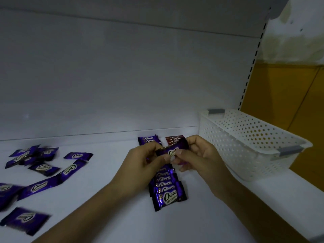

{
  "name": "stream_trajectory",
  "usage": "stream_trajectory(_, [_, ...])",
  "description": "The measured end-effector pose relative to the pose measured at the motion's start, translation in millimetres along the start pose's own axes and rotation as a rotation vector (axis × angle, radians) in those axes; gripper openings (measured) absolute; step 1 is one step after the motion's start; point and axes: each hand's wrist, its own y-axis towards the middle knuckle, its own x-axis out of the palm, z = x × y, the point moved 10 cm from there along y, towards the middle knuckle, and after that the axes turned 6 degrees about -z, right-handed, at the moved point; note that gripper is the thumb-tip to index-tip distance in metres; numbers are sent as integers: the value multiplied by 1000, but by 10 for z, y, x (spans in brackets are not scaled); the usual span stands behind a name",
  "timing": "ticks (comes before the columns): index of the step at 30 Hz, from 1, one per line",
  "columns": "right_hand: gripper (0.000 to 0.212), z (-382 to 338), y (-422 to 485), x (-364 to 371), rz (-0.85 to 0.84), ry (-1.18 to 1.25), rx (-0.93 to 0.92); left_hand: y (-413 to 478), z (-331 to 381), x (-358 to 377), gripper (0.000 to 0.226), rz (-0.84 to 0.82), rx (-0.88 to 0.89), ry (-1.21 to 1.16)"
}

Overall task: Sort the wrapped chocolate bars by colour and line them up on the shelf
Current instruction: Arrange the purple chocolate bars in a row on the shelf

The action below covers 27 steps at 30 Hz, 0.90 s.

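The bar (172, 149), in dark purple foil, is held in the air just above the purple row (166, 188) on the shelf (105, 199). It looks light and fairly stiff inside a slick, crinkly wrapper, so the crimped ends are probably the surest places to pinch. The left hand (143, 160) and right hand (198, 155) meet over it with fingers (194, 142) curled, each pinching one end against the thumb, forearms reaching in from the near edge. A red row (174, 139) lies beyond. Loose bars (42, 165) are scattered well to the left, and a basket (245, 141) stands on the right.
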Motion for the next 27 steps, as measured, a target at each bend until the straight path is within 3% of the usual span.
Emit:
stream_trajectory(4, [16,-168,-1,27,-66,-271,-131,13,15,-34,10,-150,3,174])
stream_trajectory(7, [10,-130,-11,58,-139,-263,-80,-3,30,-49,5,-206,23,224])
stream_trajectory(9, [2,-83,-18,99,-193,-192,-36,-39,236,-111,7,-121,233,469])
stream_trajectory(12, [14,-23,-7,107,-207,-157,-8,-249,642,-19,17,24,670,991])
stream_trajectory(14, [21,29,-7,143,-244,-153,21,-374,730,63,14,46,857,1103])
stream_trajectory(16, [23,44,-13,163,-267,-163,38,-418,745,105,15,53,932,1155])
stream_trajectory(18, [20,37,-22,117,-240,-175,56,-375,694,89,18,65,885,1162])
stream_trajectory(20, [18,14,-51,126,-270,-207,80,-261,595,-37,23,123,701,1088])
stream_trajectory(23, [14,-10,-144,313,-459,-328,82,-156,342,-219,43,166,470,977])
stream_trajectory(27, [21,63,-215,440,-602,-573,75,-95,73,-374,42,180,318,876])
